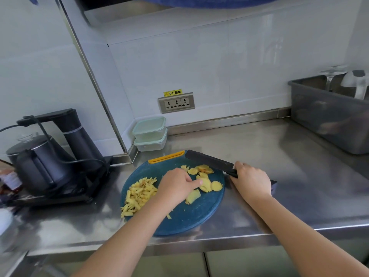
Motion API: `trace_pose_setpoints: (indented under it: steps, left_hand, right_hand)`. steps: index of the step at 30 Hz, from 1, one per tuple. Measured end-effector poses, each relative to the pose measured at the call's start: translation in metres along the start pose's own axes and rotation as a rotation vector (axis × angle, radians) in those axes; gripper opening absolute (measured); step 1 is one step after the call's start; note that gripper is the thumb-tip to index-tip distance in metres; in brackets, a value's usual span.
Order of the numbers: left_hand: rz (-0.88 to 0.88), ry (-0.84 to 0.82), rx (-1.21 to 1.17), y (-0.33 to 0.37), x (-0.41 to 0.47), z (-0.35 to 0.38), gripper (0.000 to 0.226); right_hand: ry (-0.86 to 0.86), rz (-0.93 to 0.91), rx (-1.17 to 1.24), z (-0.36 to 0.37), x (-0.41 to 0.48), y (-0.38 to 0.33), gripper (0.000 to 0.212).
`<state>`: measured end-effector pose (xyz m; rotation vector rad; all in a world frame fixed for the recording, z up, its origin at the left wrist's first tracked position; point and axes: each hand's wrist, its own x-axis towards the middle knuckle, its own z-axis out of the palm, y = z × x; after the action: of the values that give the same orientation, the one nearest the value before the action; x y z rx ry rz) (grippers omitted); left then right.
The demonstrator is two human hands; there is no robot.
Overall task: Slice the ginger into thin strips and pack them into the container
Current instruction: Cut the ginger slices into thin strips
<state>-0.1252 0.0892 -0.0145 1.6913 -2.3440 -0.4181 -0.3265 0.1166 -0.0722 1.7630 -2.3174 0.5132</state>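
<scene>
A round blue cutting board (185,218) with a yellow handle lies on the steel counter. A heap of thin ginger strips (138,193) sits on its left side. Flat ginger slices (207,179) lie on its right side. My left hand (176,185) rests over the board's middle, its index finger touching a slice. My right hand (250,179) grips the handle of a black knife (209,161), whose blade lies flat at the board's far right rim. Two stacked lidded containers (150,133) stand by the wall behind the board.
A black kettle (38,160) and its water dispenser (79,136) with cables stand at the left. A grey plastic bin (329,114) holding dishes sits at the back right. A wall socket (176,102) is behind. The counter edge (199,239) runs in front.
</scene>
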Motion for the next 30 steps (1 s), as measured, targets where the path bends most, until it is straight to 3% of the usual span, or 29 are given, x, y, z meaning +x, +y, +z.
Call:
trace_pose_setpoints:
  steps: [3, 10, 15, 19, 28, 30]
  left_hand:
    - [-0.003, -0.028, -0.03, 0.011, 0.008, 0.014, 0.033]
    - [-0.072, -0.08, -0.193, 0.016, 0.022, 0.019, 0.036]
    - [-0.058, -0.101, -0.155, 0.013, 0.025, 0.022, 0.04]
    - [0.005, -0.114, -0.128, 0.01, 0.024, 0.02, 0.015]
    - [-0.046, -0.112, -0.068, -0.006, 0.03, 0.004, 0.043]
    - [-0.001, -0.103, -0.051, -0.007, 0.025, 0.0, 0.037]
  right_hand:
    - [-0.003, -0.003, -0.012, -0.001, -0.001, 0.0, 0.027]
    - [-0.008, -0.017, -0.01, 0.0, 0.0, 0.0, 0.025]
    - [-0.008, -0.026, 0.006, 0.003, 0.001, 0.002, 0.025]
    - [-0.011, -0.022, 0.003, 0.003, 0.0, 0.002, 0.03]
    - [-0.016, -0.021, -0.003, 0.002, 0.0, 0.002, 0.027]
    - [-0.014, -0.02, 0.001, 0.002, 0.001, 0.002, 0.027]
